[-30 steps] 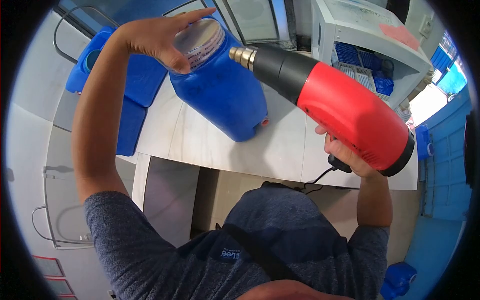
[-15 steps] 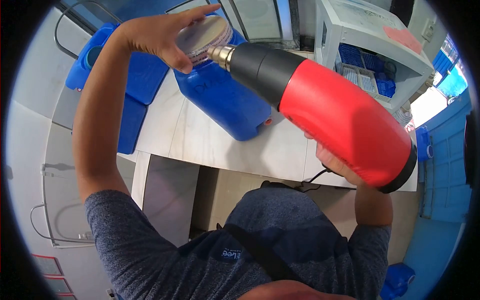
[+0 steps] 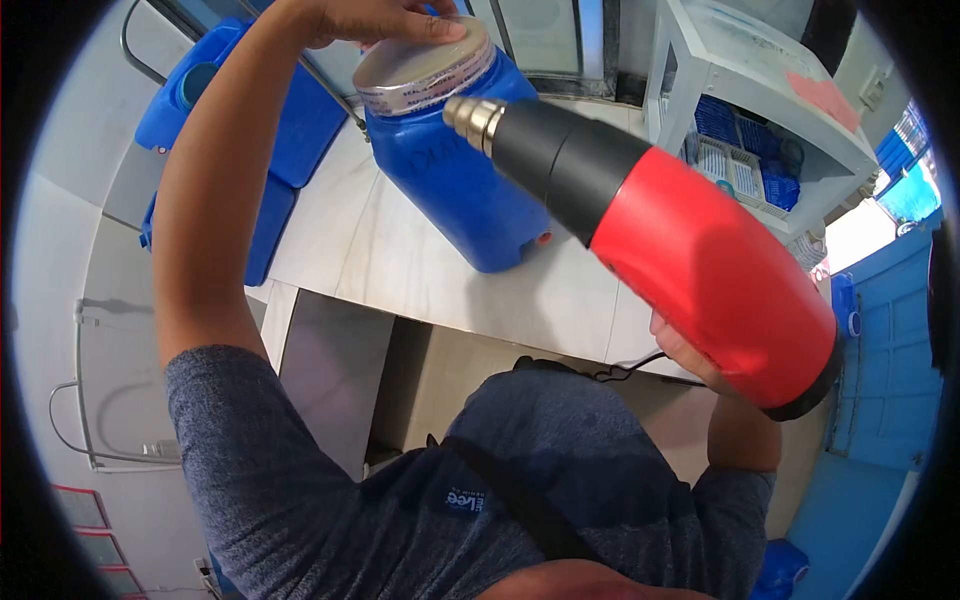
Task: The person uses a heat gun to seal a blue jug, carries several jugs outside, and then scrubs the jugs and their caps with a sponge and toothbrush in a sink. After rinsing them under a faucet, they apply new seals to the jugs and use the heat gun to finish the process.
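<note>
A blue plastic container [image 3: 440, 165] stands on the counter with dark handwriting on its side. Its wide pale lid [image 3: 415, 58] has a clear printed band [image 3: 430, 92] around the rim. My left hand [image 3: 385, 22] grips the far edge of that lid, thumb over the top; its other fingers are mostly hidden. In my right hand [image 3: 690, 355] is a red and black heat gun [image 3: 700, 265], held by a handle that its body largely covers. The gun's metal nozzle points at the banded rim, close to it.
Larger blue jugs [image 3: 290, 130] stand at the left of the tiled counter [image 3: 330, 230]. A white shelf unit [image 3: 740, 60] with blue and white baskets sits at the back right. Below my right hand runs a black cord [image 3: 630, 370]. A window is behind the container.
My left hand has shifted from the lid's near left side to its far edge. The container has turned, showing more of its writing. The heat gun sits slightly farther right and lower.
</note>
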A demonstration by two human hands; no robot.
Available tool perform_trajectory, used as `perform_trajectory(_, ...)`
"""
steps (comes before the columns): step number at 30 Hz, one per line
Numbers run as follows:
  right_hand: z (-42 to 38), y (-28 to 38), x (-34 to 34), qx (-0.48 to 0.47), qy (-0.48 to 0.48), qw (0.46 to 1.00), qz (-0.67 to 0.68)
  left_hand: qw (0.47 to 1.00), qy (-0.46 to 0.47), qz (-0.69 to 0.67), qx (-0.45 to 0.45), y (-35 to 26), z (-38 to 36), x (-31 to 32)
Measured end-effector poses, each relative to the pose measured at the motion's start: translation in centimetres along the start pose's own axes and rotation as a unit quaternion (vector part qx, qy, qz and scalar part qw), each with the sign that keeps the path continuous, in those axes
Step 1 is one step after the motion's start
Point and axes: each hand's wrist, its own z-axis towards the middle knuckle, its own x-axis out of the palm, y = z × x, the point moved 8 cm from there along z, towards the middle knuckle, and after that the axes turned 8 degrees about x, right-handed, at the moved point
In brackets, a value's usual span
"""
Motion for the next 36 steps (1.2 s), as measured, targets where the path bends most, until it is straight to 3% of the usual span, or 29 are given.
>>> perform_trajectory(5, -0.9, -0.2, -0.6, 0.005, 0.003, 1.0, 0.015, 0.996, -0.062, 0.046, -0.038, 5.2, 0.8, 0.0)
perform_trajectory(10, -1.1, 0.3, -0.2, 0.007, -0.006, 1.0, 0.013, 0.996, -0.048, 0.038, -0.064, 3.2, 0.5, -0.5)
perform_trajectory(13, -1.1, 0.1, -0.3, 0.009, -0.005, 1.0, 0.024, 0.997, -0.032, 0.062, -0.041, -1.0, -0.6, -1.3)
perform_trajectory(15, -0.3, 0.1, -0.4, 0.011, -0.007, 0.999, 0.036, 0.996, -0.041, -0.018, 0.081, -4.3, -1.6, -1.1)
perform_trajectory(22, 0.4, -0.8, -0.9, 0.034, 0.015, 0.991, 0.128, 0.995, -0.012, -0.027, 0.099, -2.6, 0.2, -0.4)
perform_trajectory(25, 0.5, -0.9, -2.3, 0.03, 0.011, 0.976, 0.216, 0.996, -0.064, -0.011, 0.058, -2.5, -1.6, -1.1)
perform_trajectory(26, 0.4, -0.8, -2.4, 0.025, 0.012, 0.971, 0.237, 0.992, -0.057, -0.047, 0.103, -1.5, -1.1, -0.6)
perform_trajectory(27, 0.1, -0.7, -2.4, 0.023, 0.013, 0.974, 0.227, 0.984, -0.049, -0.082, 0.148, -2.6, -1.5, -0.1)
perform_trajectory(28, -0.6, -1.3, -2.3, 0.026, 0.004, 0.999, 0.04, 0.985, -0.048, -0.083, 0.145, -3.1, -1.7, -0.1)
perform_trajectory(30, -0.6, -1.4, -1.8, 0.026, -0.004, 0.989, -0.147, 0.996, 0.002, 0.032, 0.077, -3.6, -2.3, 0.3)
perform_trajectory(31, 0.0, -0.8, -1.8, 0.011, -0.002, 1.0, 0.026, 0.997, 0.004, 0.031, 0.076, -3.6, -2.2, 0.4)
perform_trajectory(33, 0.4, 0.1, -2.3, -0.004, 0.001, 0.98, 0.198, 0.999, -0.015, 0.008, 0.033, -2.6, -1.7, 0.2)
perform_trajectory(36, -0.4, -0.6, -2.7, 0.031, -0.003, 0.979, 0.202, 0.998, -0.039, 0.046, -0.018, 0.2, -0.7, -0.1)
